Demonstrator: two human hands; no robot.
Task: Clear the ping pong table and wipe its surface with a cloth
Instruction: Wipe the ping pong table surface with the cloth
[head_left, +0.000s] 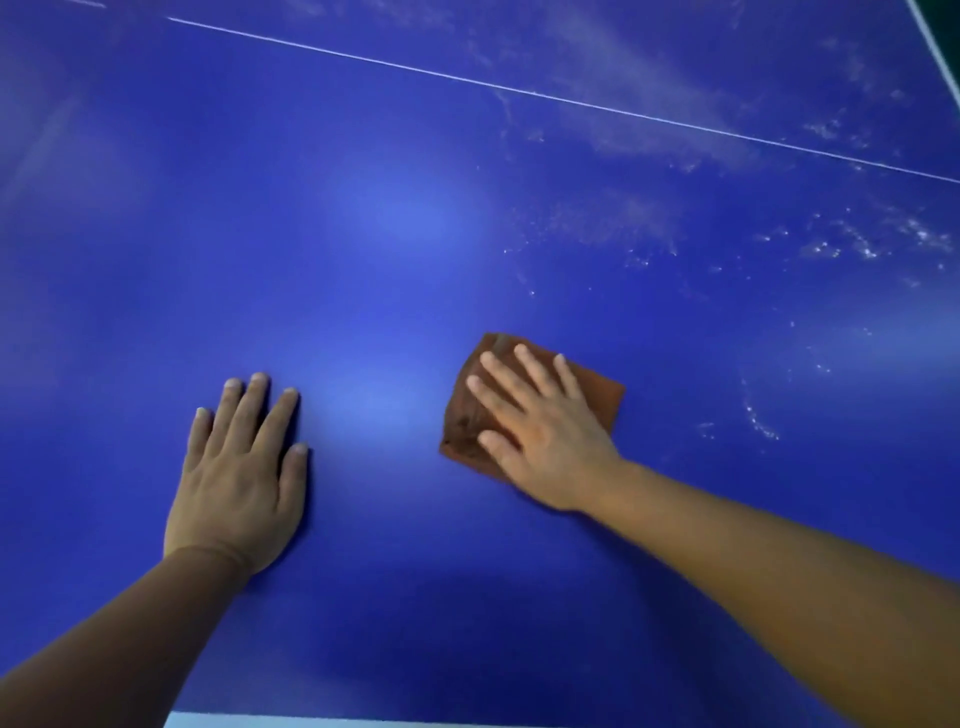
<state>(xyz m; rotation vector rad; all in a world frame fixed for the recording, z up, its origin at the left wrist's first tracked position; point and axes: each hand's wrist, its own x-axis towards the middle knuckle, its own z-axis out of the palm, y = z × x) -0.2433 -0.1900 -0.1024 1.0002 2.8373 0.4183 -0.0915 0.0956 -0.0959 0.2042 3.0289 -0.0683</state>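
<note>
Cloth (597, 395): brown, folded flat into a rough square, lying on the blue tabletop (363, 234) toward the near edge, right of centre. Right hand (540, 431) lies palm-down on top of it, fingers straight and spread, pressing it to the surface; nothing gripped. Cloth corners show beyond the fingertips and to the right of the hand.

Left hand (241, 478): flat on the bare tabletop to the left of the cloth, apart from it, fingers straight and close together, holding nothing. Both forearms bare, reaching in from the near edge.

Surface: pale dusty smears and white specks (841, 249) across the far right part of the tabletop, well beyond the cloth. Area around and between the hands looks even blue, with soft light glare. Thin white line (519, 91) runs slantwise across the far side. White edge band (935, 41) at the far right corner; a pale strip (234, 721) along the near edge.
</note>
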